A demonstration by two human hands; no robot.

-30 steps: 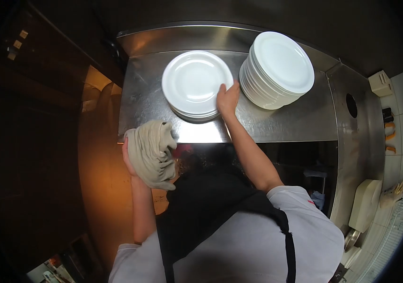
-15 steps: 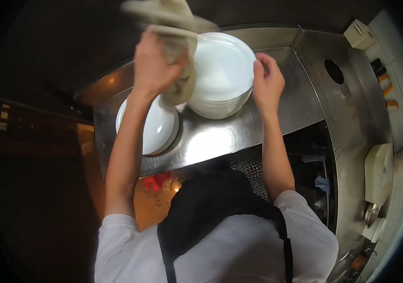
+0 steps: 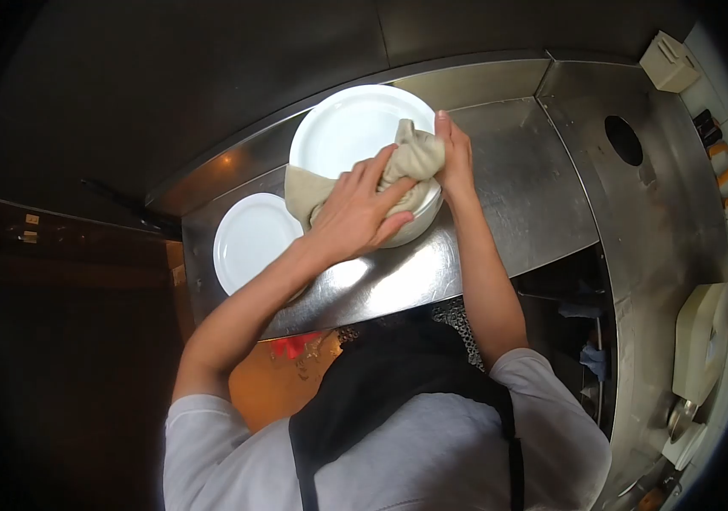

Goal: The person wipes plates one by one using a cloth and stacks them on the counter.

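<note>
Head view, left hand (image 3: 353, 209) palm-down, grip splayed on cloth (image 3: 417, 159), right hand (image 3: 457, 162) at plate stack (image 3: 347, 128), its grip unclear

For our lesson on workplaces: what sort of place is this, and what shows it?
Probably a restaurant or other commercial kitchen: the long metal counter, the stacked white plates and the person's black apron suggest it.

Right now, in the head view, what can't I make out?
All in the head view:
Near part of the top plate: covered by the cloth and left hand.
Plate count in its pile: sides mostly hidden by the same two.
Near rim of the other plate: partly behind the left forearm.
Dark opening: contents partly lost in shadow.
</note>
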